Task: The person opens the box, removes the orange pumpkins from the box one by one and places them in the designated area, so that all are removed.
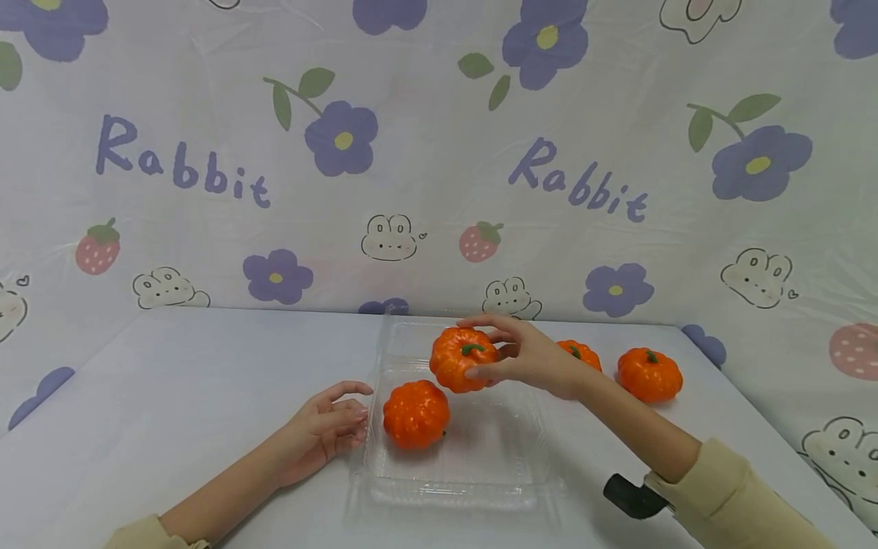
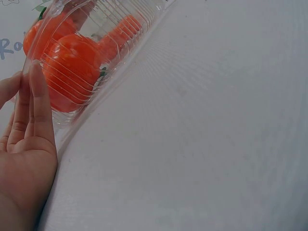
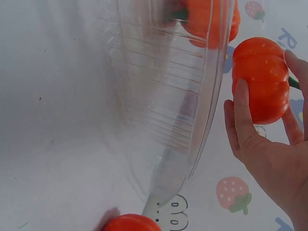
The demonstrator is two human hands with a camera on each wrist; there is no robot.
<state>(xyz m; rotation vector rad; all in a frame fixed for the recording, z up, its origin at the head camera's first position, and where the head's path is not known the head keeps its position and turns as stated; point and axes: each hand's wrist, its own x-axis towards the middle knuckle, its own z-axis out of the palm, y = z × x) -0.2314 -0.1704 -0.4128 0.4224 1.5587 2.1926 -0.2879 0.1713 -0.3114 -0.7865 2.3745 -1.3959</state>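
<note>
My right hand (image 1: 531, 358) holds an orange toy pumpkin (image 1: 461, 358) with a green stem, thumb and fingers around its sides. It is raised over a clear plastic container (image 1: 480, 457). A second orange pumpkin (image 1: 416, 414) lies tilted in the container's left part, its stem toward the right. My left hand (image 1: 322, 431) is beside the container's left edge. Seen from the left wrist, its fingers (image 2: 41, 103) are fairly straight with their tips at the clear wall; that hand carries nothing.
Two more orange pumpkins, one (image 1: 650, 375) at the right and one (image 1: 579, 354) partly behind my right forearm, stand on the white table (image 1: 226, 366). A dark curved object (image 1: 634, 496) is at the right sleeve. Behind the table hangs a printed cloth (image 1: 425, 183).
</note>
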